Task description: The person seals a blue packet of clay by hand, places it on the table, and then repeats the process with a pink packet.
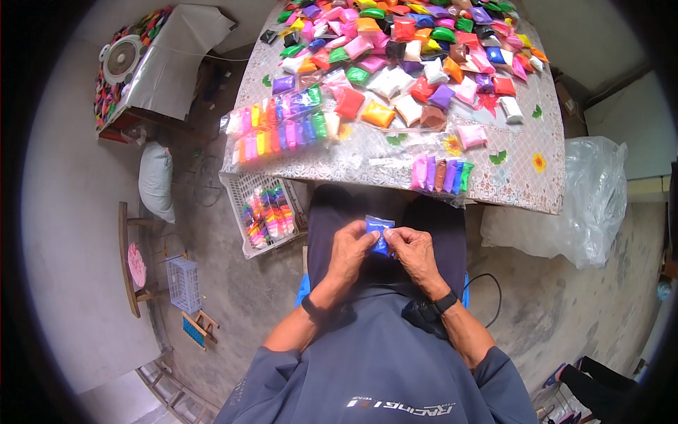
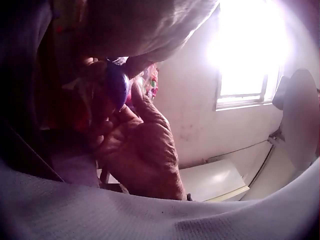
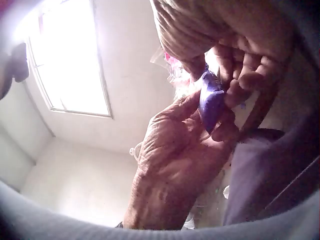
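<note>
A small blue plastic packet (image 1: 379, 227) is held between both hands over the lap, just in front of the table edge. My left hand (image 1: 348, 249) pinches its left side with thumb and fingers. On the opposite side, my right hand (image 1: 415, 256) pinches it near the top, thumb toward the middle. Seen from the right wrist, the soft, bulging packet (image 3: 212, 104) sits between the fingertips of both hands. The left wrist view is dark, with the packet (image 2: 118, 86) partly covered by fingers.
On the patterned table (image 1: 515, 180) lies a heap of colourful packets (image 1: 402, 32). Bagged sets of packets (image 1: 282, 127) lie at its left, and a smaller bundle (image 1: 441, 174) at the front edge. A white crate (image 1: 247, 212) stands lower left; clear plastic (image 1: 586, 205) hangs right.
</note>
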### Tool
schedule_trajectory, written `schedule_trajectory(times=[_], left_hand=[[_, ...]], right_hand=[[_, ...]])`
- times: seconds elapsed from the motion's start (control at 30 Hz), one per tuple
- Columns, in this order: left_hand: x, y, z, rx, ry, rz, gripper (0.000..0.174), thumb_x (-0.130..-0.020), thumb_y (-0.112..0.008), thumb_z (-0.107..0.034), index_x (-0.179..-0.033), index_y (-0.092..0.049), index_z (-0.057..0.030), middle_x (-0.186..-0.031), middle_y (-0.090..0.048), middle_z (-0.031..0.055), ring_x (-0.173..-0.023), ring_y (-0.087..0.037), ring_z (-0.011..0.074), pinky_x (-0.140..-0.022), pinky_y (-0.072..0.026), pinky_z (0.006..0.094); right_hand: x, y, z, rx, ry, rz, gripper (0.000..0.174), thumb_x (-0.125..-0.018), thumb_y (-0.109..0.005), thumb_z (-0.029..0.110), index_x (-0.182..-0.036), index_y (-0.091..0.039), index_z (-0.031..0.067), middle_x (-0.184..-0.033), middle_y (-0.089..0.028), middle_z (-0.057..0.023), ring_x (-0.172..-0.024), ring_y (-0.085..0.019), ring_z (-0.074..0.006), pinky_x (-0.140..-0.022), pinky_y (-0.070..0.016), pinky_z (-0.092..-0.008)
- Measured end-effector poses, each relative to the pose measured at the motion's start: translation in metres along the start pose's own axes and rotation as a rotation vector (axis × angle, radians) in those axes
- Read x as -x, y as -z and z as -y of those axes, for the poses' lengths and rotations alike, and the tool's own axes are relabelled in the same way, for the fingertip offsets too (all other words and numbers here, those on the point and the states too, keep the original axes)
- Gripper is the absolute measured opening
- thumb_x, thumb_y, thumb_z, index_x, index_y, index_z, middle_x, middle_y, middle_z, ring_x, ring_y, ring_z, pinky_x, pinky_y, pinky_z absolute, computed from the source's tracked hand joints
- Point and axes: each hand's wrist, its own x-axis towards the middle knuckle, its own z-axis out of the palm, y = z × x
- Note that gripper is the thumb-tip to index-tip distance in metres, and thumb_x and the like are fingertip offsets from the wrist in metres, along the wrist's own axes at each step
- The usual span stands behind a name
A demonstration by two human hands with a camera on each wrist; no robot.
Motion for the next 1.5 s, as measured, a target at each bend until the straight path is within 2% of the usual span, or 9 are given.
schedule_trajectory(times=[0.2,0.4,0.93,1.17,1.23,1.27,1.37,1.43,1.5], left_hand=[[-0.001,0.0,0.004,-0.014,0.019,0.03,0.018,-0.089,-0.068,-0.017,-0.099,-0.068,-0.002,-0.082,-0.067,-0.0008,-0.067,-0.054,0.0041,-0.059,-0.0402,0.0195],[-0.009,0.001,0.019,0.015,0.015,0.017,0.018,-0.088,-0.069,-0.015,-0.099,-0.068,-0.0016,-0.081,-0.066,-0.0011,-0.065,-0.053,0.004,-0.058,-0.0392,0.0197],[-0.013,0.005,0.022,-0.002,0.052,0.041,0.016,-0.088,-0.069,-0.014,-0.1,-0.066,-0.0042,-0.082,-0.066,-0.0013,-0.065,-0.053,0.0038,-0.057,-0.04,0.0195],[-0.005,-0.001,0.021,-0.117,-0.08,-0.008,0.027,-0.089,-0.073,-0.019,-0.108,-0.062,-0.0034,-0.084,-0.064,-0.0014,-0.065,-0.052,0.0022,-0.054,-0.0381,0.0176],[-0.002,0.0,0.02,-0.158,-0.017,-0.067,0.026,-0.09,-0.072,-0.013,-0.106,-0.062,0.0049,-0.094,-0.069,0.0082,-0.084,-0.065,0.0123,-0.074,-0.0526,0.0259],[-0.001,-0.002,0.018,-0.156,-0.018,-0.067,0.026,-0.09,-0.072,-0.013,-0.106,-0.062,0.0049,-0.094,-0.069,0.0082,-0.084,-0.065,0.0123,-0.074,-0.0526,0.0259],[0.004,-0.008,0.014,-0.105,-0.019,-0.089,0.027,-0.089,-0.072,-0.013,-0.106,-0.062,0.0059,-0.094,-0.069,0.0105,-0.083,-0.065,0.0118,-0.072,-0.0531,0.026],[0.005,-0.012,0.014,-0.07,-0.093,-0.141,0.024,-0.086,-0.076,-0.017,-0.1,-0.065,-0.001,-0.078,-0.064,-0.0003,-0.062,-0.051,0.0013,-0.052,-0.0378,0.0172],[0.006,-0.013,0.006,-0.091,-0.075,-0.132,0.021,-0.085,-0.075,-0.015,-0.097,-0.065,-0.0004,-0.078,-0.064,0.0,-0.064,-0.052,0.0018,-0.054,-0.0394,0.018]], right_hand=[[-0.003,-0.002,-0.001,-0.021,0.106,-0.071,0.022,-0.093,-0.068,0.015,-0.079,-0.068,-0.0018,-0.067,-0.063,-0.0005,-0.062,-0.055,-0.0048,-0.057,-0.0436,-0.023],[-0.009,0.0,-0.006,-0.012,0.038,-0.09,0.02,-0.089,-0.07,0.016,-0.087,-0.071,-0.0042,-0.07,-0.065,-0.0007,-0.064,-0.055,-0.0055,-0.058,-0.0441,-0.023],[-0.006,0.006,-0.012,-0.03,-0.046,0.011,0.014,-0.088,-0.071,0.01,-0.079,-0.065,0.0014,-0.071,-0.061,0.0012,-0.063,-0.052,-0.0039,-0.055,-0.0387,-0.0208],[-0.006,-0.002,-0.019,-0.402,-0.101,-0.028,0.015,-0.088,-0.073,0.014,-0.092,-0.068,-0.0001,-0.077,-0.065,-0.0007,-0.063,-0.057,-0.0064,-0.057,-0.0452,-0.0206],[-0.003,-0.002,-0.018,-0.452,-0.115,-0.015,0.016,-0.089,-0.072,0.013,-0.096,-0.067,-0.0002,-0.081,-0.066,-0.0013,-0.066,-0.058,-0.0066,-0.059,-0.0468,-0.0201],[-0.001,-0.002,-0.017,-0.518,-0.115,0.008,0.016,-0.09,-0.071,0.013,-0.098,-0.067,-0.0001,-0.084,-0.067,-0.0018,-0.069,-0.059,-0.0066,-0.061,-0.0479,-0.0203],[0.001,-0.002,-0.016,-0.621,-0.116,0.064,0.015,-0.092,-0.069,0.012,-0.101,-0.066,0.0001,-0.09,-0.067,-0.0024,-0.074,-0.06,-0.0068,-0.065,-0.0496,-0.0205],[0.002,-0.002,-0.019,-0.662,-0.117,0.093,0.014,-0.093,-0.069,0.011,-0.102,-0.066,0.0003,-0.092,-0.067,-0.0024,-0.075,-0.06,-0.0069,-0.067,-0.0502,-0.0206],[0.002,-0.001,-0.025,-0.715,-0.146,0.125,0.018,-0.092,-0.07,0.011,-0.106,-0.066,0.0001,-0.093,-0.068,-0.0027,-0.077,-0.061,-0.0077,-0.07,-0.0506,-0.0214]])
